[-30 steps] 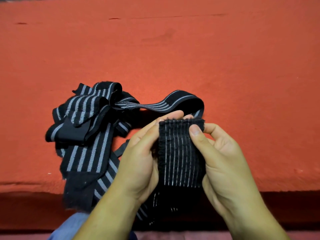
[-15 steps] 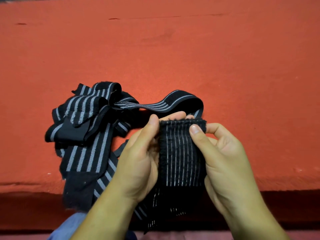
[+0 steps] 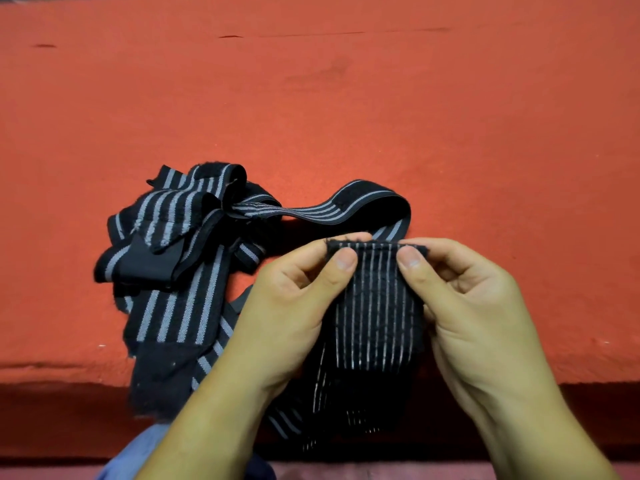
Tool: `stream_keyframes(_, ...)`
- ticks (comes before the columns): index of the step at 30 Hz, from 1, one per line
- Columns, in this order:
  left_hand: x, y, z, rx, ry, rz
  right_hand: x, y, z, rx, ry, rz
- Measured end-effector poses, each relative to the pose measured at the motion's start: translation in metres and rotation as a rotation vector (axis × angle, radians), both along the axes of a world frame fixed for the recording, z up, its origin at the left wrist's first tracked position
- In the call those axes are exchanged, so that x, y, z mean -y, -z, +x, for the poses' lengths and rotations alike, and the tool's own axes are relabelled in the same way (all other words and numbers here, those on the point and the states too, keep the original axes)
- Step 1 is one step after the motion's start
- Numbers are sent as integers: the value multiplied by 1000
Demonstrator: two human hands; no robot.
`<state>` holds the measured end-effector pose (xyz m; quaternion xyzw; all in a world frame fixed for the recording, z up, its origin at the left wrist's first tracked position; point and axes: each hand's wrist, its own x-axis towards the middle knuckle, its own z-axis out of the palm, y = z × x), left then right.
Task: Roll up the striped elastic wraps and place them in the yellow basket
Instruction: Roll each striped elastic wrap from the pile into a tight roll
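Blue cloth (image 3: 131,459) shows at the bottom edge, under the left forearm; above it a dark strip runs below the front edge of the red surface (image 3: 346,116). Both hands are raised just over that edge and clamp the same wrap (image 3: 377,306): the left hand (image 3: 287,306) pinches its top left corner, thumb on the near face and fingers curled behind; the right hand (image 3: 474,306) pinches the top right corner the same way. The wrap is black with thin pale stripes running up and down; it hangs flat between the hands, its top edge frayed, its lower part falling past the front edge into shadow. Left of the hands, a pile (image 3: 173,271) of black wraps with broader grey stripes lies tangled on the surface; one fuzzy black end droops over the front edge. From the pile a band (image 3: 360,206) loops rightward and bends down behind the fingers; whether it joins the held wrap I cannot tell. Beyond, the surface stretches away, faintly marked near its back.
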<state>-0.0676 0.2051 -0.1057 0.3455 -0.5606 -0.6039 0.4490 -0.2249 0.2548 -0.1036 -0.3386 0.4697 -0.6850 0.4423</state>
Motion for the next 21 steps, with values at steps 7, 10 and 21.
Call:
stream_keyframes(7,0,0,4,36,-97,-72,-1,-4,2,-49,-96,91)
stream_keyframes(10,1,0,3,15,-92,-37,-2,-4,1,-170,-73,107)
stream_keyframes(21,4,-1,4,-37,-127,-62,-1,-2,0,-57,-242,278)
